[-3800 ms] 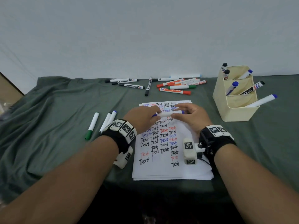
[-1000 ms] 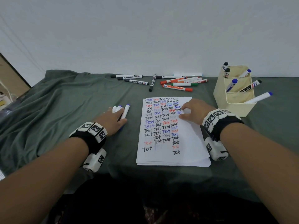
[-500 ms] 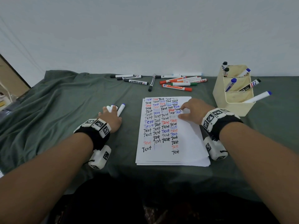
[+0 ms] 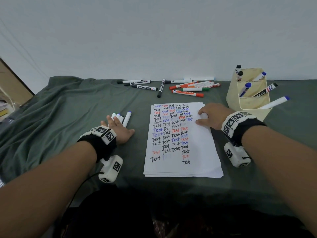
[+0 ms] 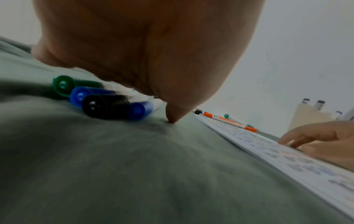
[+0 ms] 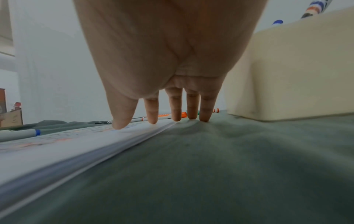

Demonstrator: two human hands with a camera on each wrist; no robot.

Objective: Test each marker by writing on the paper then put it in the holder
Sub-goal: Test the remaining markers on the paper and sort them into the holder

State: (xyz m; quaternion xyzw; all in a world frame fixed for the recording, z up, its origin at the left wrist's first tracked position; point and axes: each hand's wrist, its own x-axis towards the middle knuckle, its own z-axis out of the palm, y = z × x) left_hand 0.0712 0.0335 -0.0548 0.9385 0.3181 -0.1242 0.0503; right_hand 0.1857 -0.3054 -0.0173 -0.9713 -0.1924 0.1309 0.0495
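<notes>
My left hand [image 4: 118, 125] lies flat, fingers straight, on a small group of white markers [image 4: 127, 118] left of the paper. The left wrist view shows their capped ends side by side: green [image 5: 62, 84], blue [image 5: 80, 94], black [image 5: 99, 106] and blue [image 5: 138, 110], with my thumb tip on the cloth beside them. My right hand [image 4: 205, 115] rests on the right edge of the paper stack [image 4: 180, 143], which is covered in "Test" words. Its straight fingertips [image 6: 152, 119] press on paper [image 6: 76, 144] and cloth. The cream holder [image 4: 231, 98] stands just right, with several markers in it.
Several loose markers [image 4: 187, 88], black, red and green, lie along the back of the green cloth [image 4: 68, 117] by the wall. The holder wall [image 6: 296, 75] rises close to my right hand. Folded cloth bunches up at the far left.
Earlier both hands held a blue marker over the paper. Now it is out of my hands; my left hand has shifted over the marker group at left. My right hand stays on the paper.
</notes>
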